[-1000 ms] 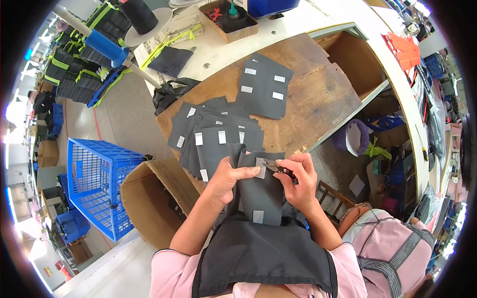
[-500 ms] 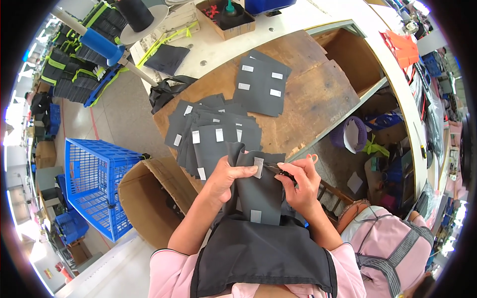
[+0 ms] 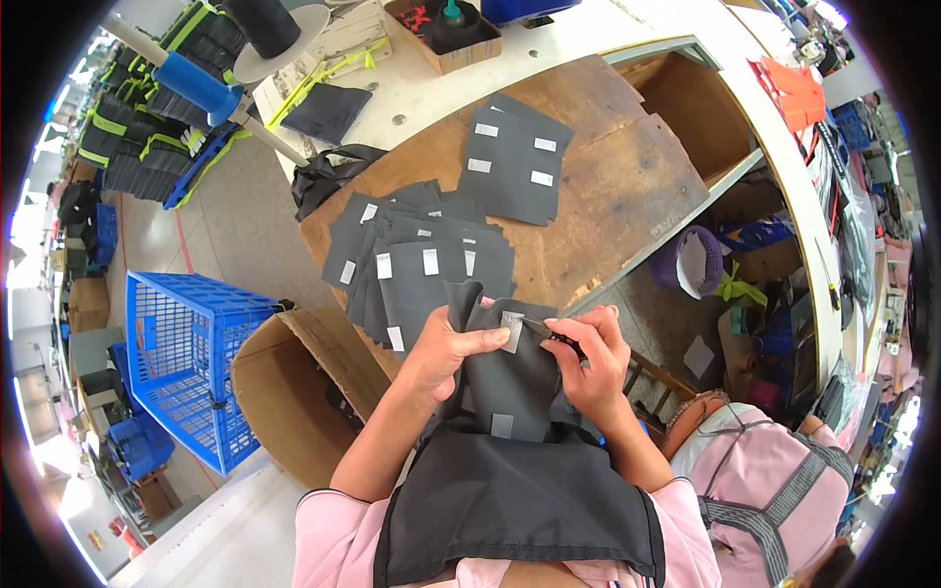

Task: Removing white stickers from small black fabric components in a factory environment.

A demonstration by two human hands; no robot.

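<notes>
My left hand [image 3: 433,358] pinches a dark grey fabric panel [image 3: 520,387] near its upper edge, the thumb lying on a small pale patch [image 3: 514,325]. Another pale patch [image 3: 502,425] shows lower on the same panel, by my black apron [image 3: 529,500]. Closed around a small dark-handled pair of thread snips [image 3: 567,340], my right hand [image 3: 596,365] is just right of the upper patch. The thin metal tip points left at the patch's edge; whether it touches a thread is too small to tell. Beyond my hands lies an untidy pile of similar grey panels [image 3: 421,284].
A neater stack of patched panels [image 3: 515,186] rests on the worn wooden board [image 3: 627,167]. At left stand a cardboard box [image 3: 284,392] and a blue plastic crate [image 3: 181,363]. A thread cone [image 3: 263,27] is at upper left. Another person in pink [image 3: 765,470] sits close at right.
My right hand and the snips have shifted slightly, the tip staying by the patch. The panel's lower part has moved a little; my left hand keeps its hold.
</notes>
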